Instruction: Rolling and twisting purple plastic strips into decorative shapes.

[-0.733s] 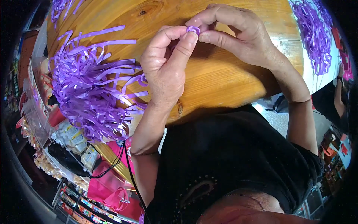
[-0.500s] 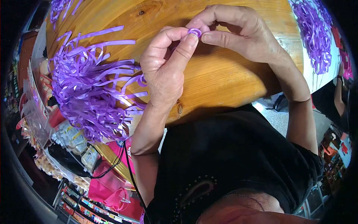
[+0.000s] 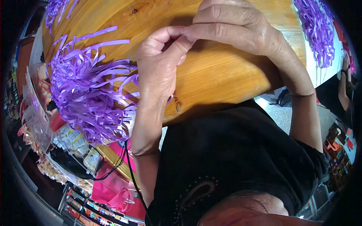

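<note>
My left hand point(image 3: 160, 62) is closed in a pinch above the wooden table point(image 3: 222, 75), its thumb and forefinger pressed together. A bit of purple ribbon point(image 3: 170, 100) shows beside the left wrist; the coil those fingertips held a moment earlier is hidden now. Over the same fingertips bends my right hand point(image 3: 237, 30), fingers together and touching the left ones. What lies under the right fingers cannot be seen. To the left of my left hand lies a big heap of purple ribbon strips point(image 3: 86, 90), their loose ends reaching toward my forearm.
More purple ribbons lie at the far left point(image 3: 54, 15), and a bunch hangs at the right over a white surface point(image 3: 316, 34). Lower left are a pink bag point(image 3: 113, 194), a black cord point(image 3: 130, 165) and packaged goods point(image 3: 75, 141). Another person's arm point(image 3: 344, 88) shows at the right edge.
My right hand has shifted up and left and folded over the left fingertips, covering the small purple ribbon coil seen before. My left hand has moved slightly left.
</note>
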`<state>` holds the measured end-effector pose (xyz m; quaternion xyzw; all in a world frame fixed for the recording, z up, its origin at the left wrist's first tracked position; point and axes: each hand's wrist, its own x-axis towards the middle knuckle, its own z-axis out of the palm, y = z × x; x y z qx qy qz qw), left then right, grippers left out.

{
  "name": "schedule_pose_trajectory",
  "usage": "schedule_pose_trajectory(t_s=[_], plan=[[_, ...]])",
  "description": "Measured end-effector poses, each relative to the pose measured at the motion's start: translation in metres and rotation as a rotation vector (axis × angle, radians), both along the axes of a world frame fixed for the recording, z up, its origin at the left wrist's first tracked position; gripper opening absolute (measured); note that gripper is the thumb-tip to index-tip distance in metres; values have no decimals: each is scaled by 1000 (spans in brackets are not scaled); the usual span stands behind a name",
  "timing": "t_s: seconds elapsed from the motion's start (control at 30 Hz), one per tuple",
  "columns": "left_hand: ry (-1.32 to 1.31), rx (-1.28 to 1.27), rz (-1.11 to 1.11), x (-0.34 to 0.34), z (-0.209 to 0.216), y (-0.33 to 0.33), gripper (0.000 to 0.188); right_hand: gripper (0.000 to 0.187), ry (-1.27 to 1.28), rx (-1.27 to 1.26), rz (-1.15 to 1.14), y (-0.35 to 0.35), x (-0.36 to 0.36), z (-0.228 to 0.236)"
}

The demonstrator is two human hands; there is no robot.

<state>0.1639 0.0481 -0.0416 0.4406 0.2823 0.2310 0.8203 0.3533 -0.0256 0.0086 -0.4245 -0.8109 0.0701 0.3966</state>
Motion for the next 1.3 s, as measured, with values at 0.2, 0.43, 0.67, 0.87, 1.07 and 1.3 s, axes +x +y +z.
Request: schedule_pose_trajectory(t_s=[0.2,0.43,0.67,0.87,1.07,1.3], plan=[[104,144,78,5,1,-5,9,18,-9,49,-43,7,5,-10],[37,196,217,9,0,-8,8,16,79,455,16,29,11,-58],[93,287,230,7,1,-7,7,14,71,542,35,32,7,-59],[120,326,231,9,2,-9,5,10,273,-133,-145,1,-11,-18],[107,503,209,10,-2,-9,5,7,980,-815,-158,-6,-17,-20],[-36,575,233,9,-1,-10,10,6,1284,-963,-84,-4,-17,-27]])
